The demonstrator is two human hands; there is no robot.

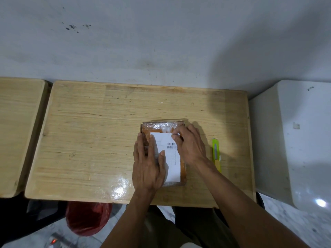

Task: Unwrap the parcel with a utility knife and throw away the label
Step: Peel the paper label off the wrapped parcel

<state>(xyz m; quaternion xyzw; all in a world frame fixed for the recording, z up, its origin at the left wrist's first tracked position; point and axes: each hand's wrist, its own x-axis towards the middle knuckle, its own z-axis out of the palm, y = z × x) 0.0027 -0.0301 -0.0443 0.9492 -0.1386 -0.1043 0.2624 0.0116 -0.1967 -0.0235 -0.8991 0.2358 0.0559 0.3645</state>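
1. Head view, only one camera here. The parcel point(163, 153) lies flat on the wooden table point(93, 136), right of centre and closer to the near edge. It's a brown box wrapped in clear, crinkly plastic.
2. A white label point(170, 158) with a couple of barcodes covers most of the parcel's top face.
3. The left hand point(148, 163) is pressed flat on the left side of the parcel, palm down, fingers stretched out and slightly spread, thumb resting on the label. Not gripping anything, just pinning the box.
4. The right hand point(190, 144) sits at the far right corner of the label, fingers curled in with the tips bunched at the label's edge. Looks like a pinch on that corner, but I honestly can't tell if it has actually caught the paper.
5. The utility knife point(216, 153), yellow-green, lies on the table just right of the parcel, next to the right wrist, untouched.
6. Under the near table edge there's a red plastic bag point(87, 219) on the floor. A white box-like thing point(293, 140) stands to the table's right.
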